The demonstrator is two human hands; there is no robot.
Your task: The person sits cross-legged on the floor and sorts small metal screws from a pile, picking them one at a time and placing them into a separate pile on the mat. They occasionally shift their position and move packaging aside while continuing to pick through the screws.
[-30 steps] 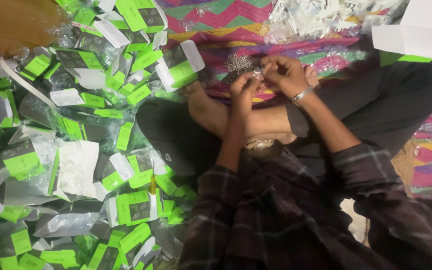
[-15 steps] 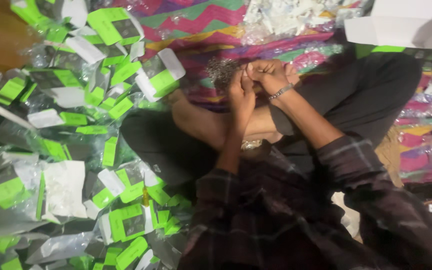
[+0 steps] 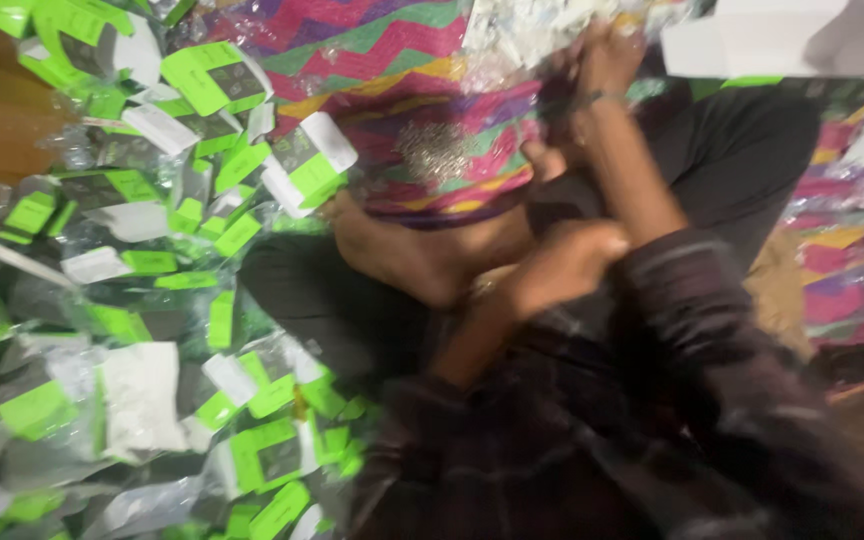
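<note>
Green-and-white packets [image 3: 282,165] heaped all down the left side of the head view, many in clear film, overlapping and tilted every way. Sits cross-legged in dark trousers on a zigzag cloth [image 3: 372,45] of pink, purple, green and yellow, with a bare foot [image 3: 402,250] resting across the lap.

Reaches forward with the right hand [image 3: 604,60] to the far edge of the cloth, into a pile of crinkled clear wrappers [image 3: 522,35]; touches or nearly touches that pile. Too blurred to tell whether those fingers are spread or closed on a wrapper. Wears a thin bracelet [image 3: 592,98] at that wrist.

Keeps the left hand [image 3: 564,262] low and close to the body, just beside the foot, fingers curled in to a fist; cannot tell if anything lies inside it. Well apart from the right hand.

Small glittery patch [image 3: 434,150] lying on the cloth between the packets and the right forearm, too blurred to identify. White box [image 3: 752,45] at the top right, just beside the wrapper pile. Dark checked sleeves on both arms.
</note>
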